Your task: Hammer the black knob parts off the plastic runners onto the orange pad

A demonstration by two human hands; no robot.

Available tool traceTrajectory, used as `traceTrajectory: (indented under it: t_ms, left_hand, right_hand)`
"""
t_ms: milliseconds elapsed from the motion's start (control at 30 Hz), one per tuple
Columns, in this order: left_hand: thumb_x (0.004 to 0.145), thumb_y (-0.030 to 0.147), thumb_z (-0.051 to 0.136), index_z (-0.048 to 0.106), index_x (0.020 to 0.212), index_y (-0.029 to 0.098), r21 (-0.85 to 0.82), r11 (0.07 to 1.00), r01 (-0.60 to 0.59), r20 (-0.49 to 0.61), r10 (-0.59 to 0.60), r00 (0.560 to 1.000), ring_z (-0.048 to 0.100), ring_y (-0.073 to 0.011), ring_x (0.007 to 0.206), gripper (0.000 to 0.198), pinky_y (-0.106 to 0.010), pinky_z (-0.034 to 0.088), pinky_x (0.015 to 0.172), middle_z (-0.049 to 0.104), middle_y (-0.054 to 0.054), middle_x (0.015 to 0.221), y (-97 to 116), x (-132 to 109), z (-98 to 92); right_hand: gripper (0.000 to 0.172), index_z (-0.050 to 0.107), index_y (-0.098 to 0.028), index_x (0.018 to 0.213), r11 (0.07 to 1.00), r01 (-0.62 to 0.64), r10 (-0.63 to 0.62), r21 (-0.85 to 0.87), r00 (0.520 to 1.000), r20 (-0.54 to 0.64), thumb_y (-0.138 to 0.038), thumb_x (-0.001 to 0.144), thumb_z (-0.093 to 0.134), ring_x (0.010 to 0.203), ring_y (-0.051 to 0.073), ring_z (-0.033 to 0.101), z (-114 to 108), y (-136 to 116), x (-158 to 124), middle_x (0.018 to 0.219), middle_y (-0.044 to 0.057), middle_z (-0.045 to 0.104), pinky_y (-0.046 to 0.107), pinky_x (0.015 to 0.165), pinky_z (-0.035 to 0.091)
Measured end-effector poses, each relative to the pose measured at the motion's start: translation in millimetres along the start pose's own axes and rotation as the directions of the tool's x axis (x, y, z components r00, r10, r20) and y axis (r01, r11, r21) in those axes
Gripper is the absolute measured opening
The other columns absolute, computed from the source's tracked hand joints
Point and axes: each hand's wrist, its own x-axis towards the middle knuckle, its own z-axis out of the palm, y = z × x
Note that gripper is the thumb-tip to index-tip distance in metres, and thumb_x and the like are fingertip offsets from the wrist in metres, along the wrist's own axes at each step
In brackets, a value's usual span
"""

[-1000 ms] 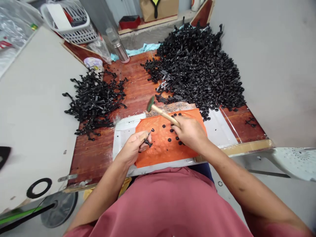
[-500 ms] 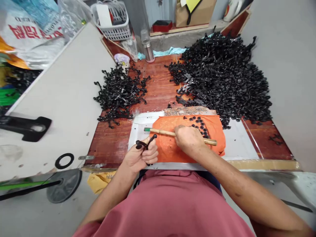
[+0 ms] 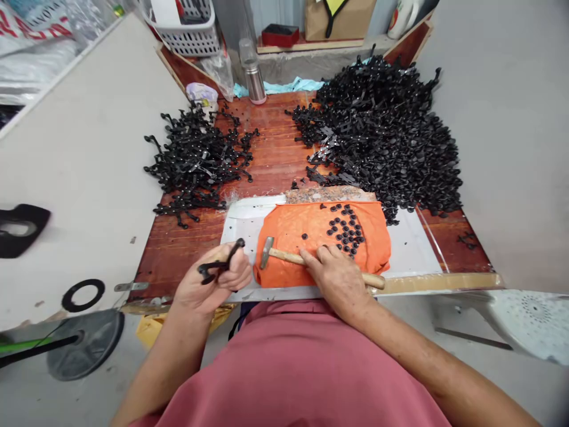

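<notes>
My left hand (image 3: 217,276) is closed round several black strap-like pieces (image 3: 221,264) with round ends, at the left edge of an orange cloth (image 3: 284,228). My right hand (image 3: 340,279) lies over the wooden handle of a hammer (image 3: 287,255), its fingers loosely bent about it; part of the grip is hidden under the palm. The hammer's metal head rests on the orange cloth, towards the left. Small round black caps (image 3: 351,231) sit in a cluster beyond my right hand, and one lone black cap (image 3: 304,236) lies nearer the hammer head.
A big heap of black pieces (image 3: 391,136) covers the right of the wooden table (image 3: 275,148); a smaller pile (image 3: 200,160) is at the left. A stone slab (image 3: 329,194) edges the cloth. Farther back stand a steel bottle (image 3: 254,80) and a white basket (image 3: 189,38).
My left hand has moved left, away from the cloth, still holding the black pieces. The hammer has turned and come down onto the cloth, and my right hand's fingers have loosened. The view has shifted.
</notes>
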Motion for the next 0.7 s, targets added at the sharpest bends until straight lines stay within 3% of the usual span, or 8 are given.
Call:
traceTrajectory:
  t_ms: [100, 167, 367, 567, 700]
  left_hand:
    - [0.087, 0.048, 0.081, 0.062, 0.068, 0.016, 0.033, 0.998, 0.046, -0.029, -0.045, 0.999, 0.02, -0.0054, 0.045, 0.041, -0.021, 0.022, 0.045, 0.027, 0.008, 0.05, -6, 15, 6.1]
    - [0.089, 0.043, 0.079, 0.063, 0.071, 0.015, 0.031, 0.998, 0.063, -0.025, -0.062, 0.998, 0.02, -0.005, 0.045, 0.037, -0.02, 0.022, 0.045, 0.03, 0.008, 0.051, -9, 26, 8.5]
    - [0.094, 0.042, 0.074, 0.062, 0.074, 0.015, -0.118, 0.984, 0.131, 0.11, -0.118, 0.987, 0.015, -0.0052, 0.045, 0.036, -0.018, 0.024, 0.044, 0.025, 0.01, 0.052, -7, 44, 14.1]
    - [0.1, 0.037, 0.067, 0.057, 0.072, 0.016, -0.283, 0.935, 0.215, 0.217, -0.156, 0.964, 0.008, -0.0061, 0.046, 0.037, -0.015, 0.028, 0.044, 0.019, 0.01, 0.053, -10, 49, 21.7]
    - [0.101, 0.036, 0.067, 0.057, 0.073, 0.016, -0.317, 0.929, 0.194, 0.22, -0.127, 0.967, 0.008, -0.0061, 0.046, 0.036, -0.015, 0.029, 0.044, 0.018, 0.01, 0.053, -14, 50, 19.4]
  right_hand:
    - [0.037, 0.075, -0.028, 0.126, 0.998, -0.009, 0.014, 0.056, 0.996, -0.083, -0.044, 0.113, 0.044, 0.105, 0.028, 0.059, -6, 12, 14, 0.105, 0.009, 0.072, 0.041, 0.087, 0.037]
    - [0.036, 0.078, -0.026, 0.117, 0.995, -0.062, 0.071, 0.079, 0.991, -0.115, -0.038, 0.113, 0.045, 0.104, 0.027, 0.059, -11, 21, 31, 0.104, 0.009, 0.074, 0.041, 0.088, 0.035]
    - [0.015, 0.078, -0.02, 0.095, 0.986, -0.037, 0.046, 0.164, 0.998, -0.051, -0.027, 0.102, 0.067, 0.101, 0.027, 0.061, -10, 24, 78, 0.1, 0.01, 0.076, 0.039, 0.086, 0.038]
    - [0.012, 0.071, -0.016, 0.1, 0.942, -0.066, 0.114, 0.329, 0.985, -0.128, -0.017, 0.103, 0.06, 0.09, 0.021, 0.066, -7, 34, 80, 0.103, 0.01, 0.073, 0.031, 0.082, 0.046]
    - [0.024, 0.074, -0.018, 0.105, 0.945, -0.06, 0.116, 0.32, 0.98, -0.159, -0.01, 0.103, 0.052, 0.1, 0.023, 0.069, -20, 53, 78, 0.104, 0.009, 0.077, 0.031, 0.09, 0.048]
